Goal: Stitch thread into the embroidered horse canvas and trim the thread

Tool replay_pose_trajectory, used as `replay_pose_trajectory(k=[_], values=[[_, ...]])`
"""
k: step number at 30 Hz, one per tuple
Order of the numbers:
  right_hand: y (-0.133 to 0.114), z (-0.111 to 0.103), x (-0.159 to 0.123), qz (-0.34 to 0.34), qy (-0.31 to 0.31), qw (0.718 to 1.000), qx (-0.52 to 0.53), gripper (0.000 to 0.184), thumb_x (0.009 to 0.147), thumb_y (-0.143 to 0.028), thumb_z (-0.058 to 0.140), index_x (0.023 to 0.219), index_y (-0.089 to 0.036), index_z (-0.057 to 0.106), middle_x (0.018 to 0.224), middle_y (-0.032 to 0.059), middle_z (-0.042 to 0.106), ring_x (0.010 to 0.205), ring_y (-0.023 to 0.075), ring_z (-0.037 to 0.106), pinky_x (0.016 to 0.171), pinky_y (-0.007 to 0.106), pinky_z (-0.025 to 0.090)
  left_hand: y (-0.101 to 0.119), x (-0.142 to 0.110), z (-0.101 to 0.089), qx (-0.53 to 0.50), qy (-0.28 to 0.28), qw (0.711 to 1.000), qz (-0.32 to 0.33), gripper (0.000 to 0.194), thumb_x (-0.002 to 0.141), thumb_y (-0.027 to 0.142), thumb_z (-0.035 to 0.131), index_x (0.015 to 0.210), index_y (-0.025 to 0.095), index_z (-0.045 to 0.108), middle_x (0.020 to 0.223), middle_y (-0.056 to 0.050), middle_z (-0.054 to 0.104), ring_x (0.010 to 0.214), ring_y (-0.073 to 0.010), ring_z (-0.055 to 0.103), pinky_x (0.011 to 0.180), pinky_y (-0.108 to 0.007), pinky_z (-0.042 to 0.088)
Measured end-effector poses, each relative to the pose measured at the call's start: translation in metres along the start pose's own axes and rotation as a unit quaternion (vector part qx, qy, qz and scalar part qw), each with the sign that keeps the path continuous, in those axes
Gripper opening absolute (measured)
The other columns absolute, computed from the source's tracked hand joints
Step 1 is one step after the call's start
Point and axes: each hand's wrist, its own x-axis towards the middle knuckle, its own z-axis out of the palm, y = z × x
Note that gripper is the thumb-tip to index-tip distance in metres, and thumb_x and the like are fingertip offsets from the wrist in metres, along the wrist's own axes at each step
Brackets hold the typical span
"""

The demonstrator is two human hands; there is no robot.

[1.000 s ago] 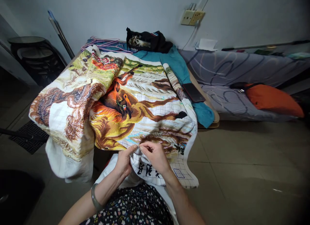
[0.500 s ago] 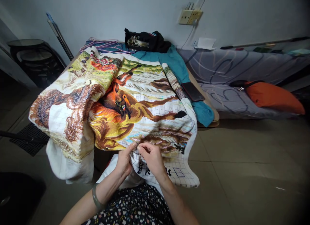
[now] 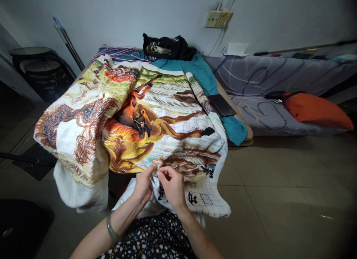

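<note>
A large cross-stitch cloth [image 3: 173, 117] with stitched horses lies draped over the table, its lower edge hanging toward my lap. My left hand [image 3: 143, 184] grips that near edge, thumb on top and fingers hidden beneath the fabric. Close beside it, my right hand [image 3: 172, 184] is closed in a pinch, thumb and forefinger together at the cloth's surface. Whatever sits in that pinch is too small to make out. Loose coloured threads [image 3: 141, 123] rest on the stitched horse, and black stitched characters [image 3: 192, 198] show right of my right hand.
A phone [image 3: 222, 105] lies on the teal cloth [image 3: 208, 74] at the table's right. Behind are a black bundle [image 3: 173, 47] and pink hangers [image 3: 118, 50]. A covered sofa [image 3: 251, 80] with an orange cushion [image 3: 315, 108] stands right; stacked black stools [image 3: 41, 71] stand left.
My right hand has turned slightly and shifted a little left, its pinch staying by the left thumb. My left hand keeps its grip on the cloth.
</note>
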Motion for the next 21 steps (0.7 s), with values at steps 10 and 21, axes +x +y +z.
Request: replay_pose_trajectory(k=[10, 21], values=[[0.008, 0.014, -0.01, -0.069, 0.074, 0.993, -0.057, 0.01, 0.082, -0.023, 0.052, 0.076, -0.018, 0.059, 0.07, 0.0033, 0.063, 0.064, 0.0154, 0.056, 0.062, 0.026, 0.045, 0.002, -0.001, 0.004, 0.009, 0.03, 0.999, -0.006, 0.02, 0.053, 0.017, 0.075, 0.069, 0.011, 0.064, 0.066, 0.0, 0.063, 0.064, -0.0116, 0.057, 0.072, -0.026, 0.044], [0.014, 0.02, -0.01, -0.075, 0.109, 0.99, -0.041, 0.014, 0.083, -0.027, 0.054, 0.074, -0.019, 0.06, 0.07, 0.0035, 0.064, 0.064, 0.0161, 0.057, 0.064, 0.027, 0.046, 0.004, -0.003, 0.006, 0.001, 0.032, 0.999, -0.019, 0.017, 0.052, 0.018, 0.075, 0.063, 0.012, 0.064, 0.061, 0.0, 0.062, 0.063, -0.0119, 0.057, 0.069, -0.025, 0.044]])
